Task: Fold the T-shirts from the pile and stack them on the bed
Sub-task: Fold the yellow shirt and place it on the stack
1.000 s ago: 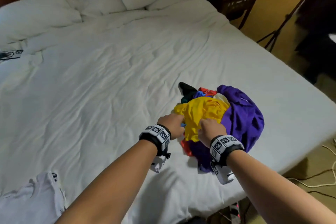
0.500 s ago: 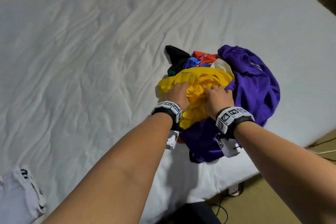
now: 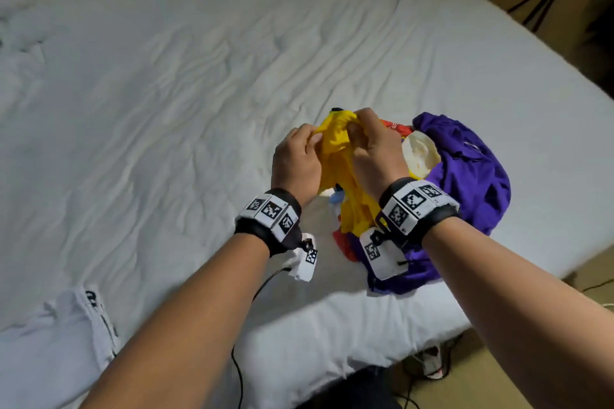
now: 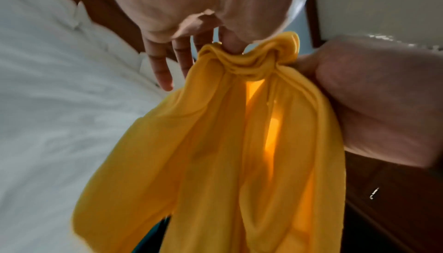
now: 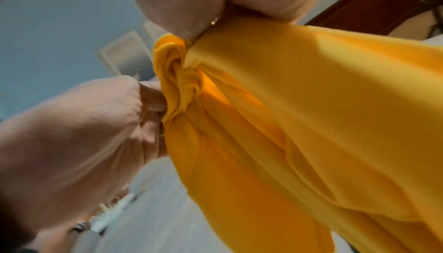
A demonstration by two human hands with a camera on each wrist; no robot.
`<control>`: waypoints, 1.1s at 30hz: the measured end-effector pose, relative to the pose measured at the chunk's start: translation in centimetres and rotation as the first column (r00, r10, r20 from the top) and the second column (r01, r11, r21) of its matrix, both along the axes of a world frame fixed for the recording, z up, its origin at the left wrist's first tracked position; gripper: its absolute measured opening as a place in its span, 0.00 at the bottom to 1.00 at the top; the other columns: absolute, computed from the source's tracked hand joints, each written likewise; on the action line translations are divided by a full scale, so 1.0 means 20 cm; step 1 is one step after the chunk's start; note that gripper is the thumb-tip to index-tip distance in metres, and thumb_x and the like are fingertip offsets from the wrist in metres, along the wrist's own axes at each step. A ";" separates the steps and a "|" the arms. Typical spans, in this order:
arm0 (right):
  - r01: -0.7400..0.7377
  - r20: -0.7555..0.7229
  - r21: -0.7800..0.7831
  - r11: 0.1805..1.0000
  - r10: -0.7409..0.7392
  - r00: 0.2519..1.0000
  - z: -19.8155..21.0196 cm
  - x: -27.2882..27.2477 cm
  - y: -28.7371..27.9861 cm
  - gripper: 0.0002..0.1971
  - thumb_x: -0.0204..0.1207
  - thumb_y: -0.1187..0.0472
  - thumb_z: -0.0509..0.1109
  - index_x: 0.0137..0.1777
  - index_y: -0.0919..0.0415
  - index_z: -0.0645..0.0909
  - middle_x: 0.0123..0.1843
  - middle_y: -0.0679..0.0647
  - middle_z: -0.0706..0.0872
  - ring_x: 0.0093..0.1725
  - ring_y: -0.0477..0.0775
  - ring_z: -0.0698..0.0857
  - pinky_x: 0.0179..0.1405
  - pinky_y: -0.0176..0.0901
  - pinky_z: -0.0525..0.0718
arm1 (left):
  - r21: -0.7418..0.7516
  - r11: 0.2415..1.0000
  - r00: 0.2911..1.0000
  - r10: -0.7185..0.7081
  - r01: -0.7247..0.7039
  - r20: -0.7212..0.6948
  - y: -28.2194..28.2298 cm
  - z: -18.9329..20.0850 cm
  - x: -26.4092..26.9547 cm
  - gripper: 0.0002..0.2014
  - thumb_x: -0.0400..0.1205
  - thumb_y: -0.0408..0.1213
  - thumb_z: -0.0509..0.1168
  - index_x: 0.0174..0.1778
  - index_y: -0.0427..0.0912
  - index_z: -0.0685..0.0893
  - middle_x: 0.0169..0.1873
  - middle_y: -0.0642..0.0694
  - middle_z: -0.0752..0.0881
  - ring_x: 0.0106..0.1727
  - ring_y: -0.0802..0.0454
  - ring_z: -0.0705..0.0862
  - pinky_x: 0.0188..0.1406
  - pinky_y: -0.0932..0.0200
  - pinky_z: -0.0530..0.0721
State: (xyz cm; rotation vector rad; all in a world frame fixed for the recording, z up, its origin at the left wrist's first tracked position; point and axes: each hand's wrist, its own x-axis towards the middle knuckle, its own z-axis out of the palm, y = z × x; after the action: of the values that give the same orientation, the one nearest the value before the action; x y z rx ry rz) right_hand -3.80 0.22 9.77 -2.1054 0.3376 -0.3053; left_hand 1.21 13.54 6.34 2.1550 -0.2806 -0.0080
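Head view: early stage. Yellow T-shirt [image 3: 345, 176] lifted off pile [image 3: 465, 183] at bed's [image 3: 166, 109] near right edge, not folded; no stack visible. Left hand [image 3: 295, 163] and right hand [image 3: 375, 149] raised close together, each grip bunching the shirt's top.
Left wrist: thumb and index pinch cloth, other fingers [image 4: 163, 71] extended.
Right wrist: grip closed on fabric, shirt hanging below.

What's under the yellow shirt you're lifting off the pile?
Below the yellow shirt, held by the left hand and right hand, show a purple shirt, a cream piece and red cloth. Anything deeper is covered.
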 end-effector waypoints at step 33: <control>-0.354 0.129 -0.132 0.926 0.370 0.920 0.92 -0.09 0.73 0.23 0.66 0.75 0.59 0.53 0.49 0.81 0.42 0.54 0.86 0.40 0.55 0.83 0.31 0.38 0.79 | 0.139 0.927 0.936 -0.334 0.348 -0.114 1.15 1.05 -0.12 0.25 0.77 0.40 0.74 0.72 0.54 0.82 0.64 0.45 0.87 0.64 0.46 0.85 0.66 0.44 0.85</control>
State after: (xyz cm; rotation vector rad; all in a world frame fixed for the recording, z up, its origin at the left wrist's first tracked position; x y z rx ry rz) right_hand -5.69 14.81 28.17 -2.1819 -0.1648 -0.2647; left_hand -1.24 36.64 27.43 2.2280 -0.6191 -0.3353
